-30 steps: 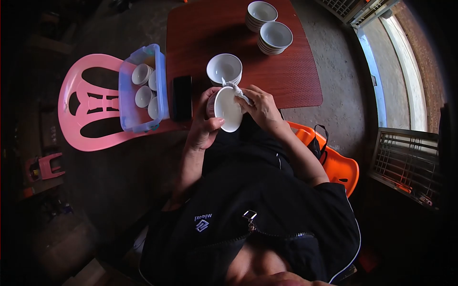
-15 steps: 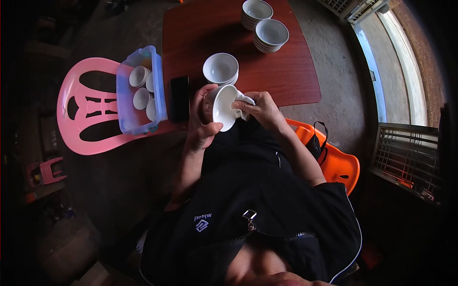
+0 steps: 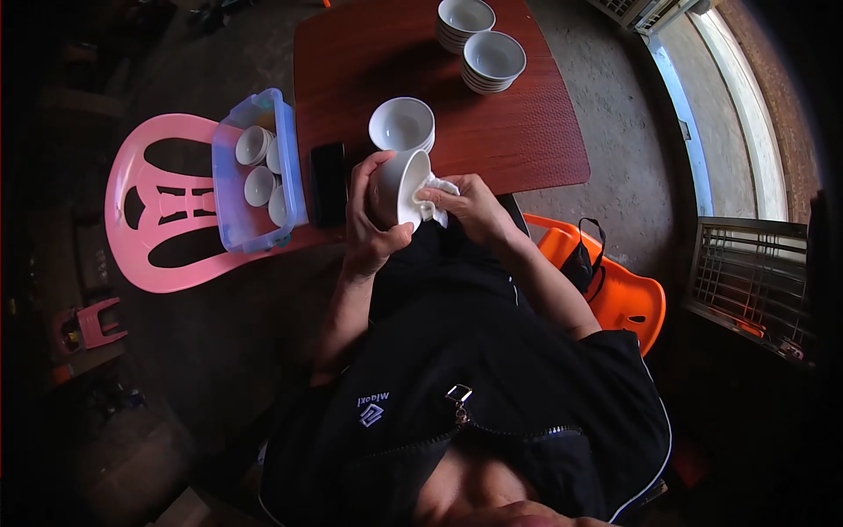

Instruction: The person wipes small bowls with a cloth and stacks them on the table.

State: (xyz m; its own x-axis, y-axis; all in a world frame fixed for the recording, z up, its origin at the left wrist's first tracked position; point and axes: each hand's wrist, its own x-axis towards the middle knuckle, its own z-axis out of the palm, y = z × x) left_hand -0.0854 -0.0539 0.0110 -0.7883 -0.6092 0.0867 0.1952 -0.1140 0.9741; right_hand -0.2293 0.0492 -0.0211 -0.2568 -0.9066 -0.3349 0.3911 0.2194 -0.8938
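A white bowl is tipped on its side in my left hand, its mouth facing right. My left fingers and thumb grip it by its outside and rim. My right hand pinches a crumpled white cloth or tissue at the bowl's opening, with the thumb reaching inside the rim. Just beyond the held bowl, a short stack of white bowls stands on the red-brown table. Part of that stack is hidden behind the held bowl.
Two more bowl stacks, one nearer and one farther, stand at the table's far right. A black phone-like object lies at its left edge. A translucent blue bin holding several bowls rests on a pink chair. An orange chair carries a black bag.
The bowl has turned so that its mouth faces more to the right, showing less of its inside. My right hand and the cloth have moved slightly left and further into the bowl.
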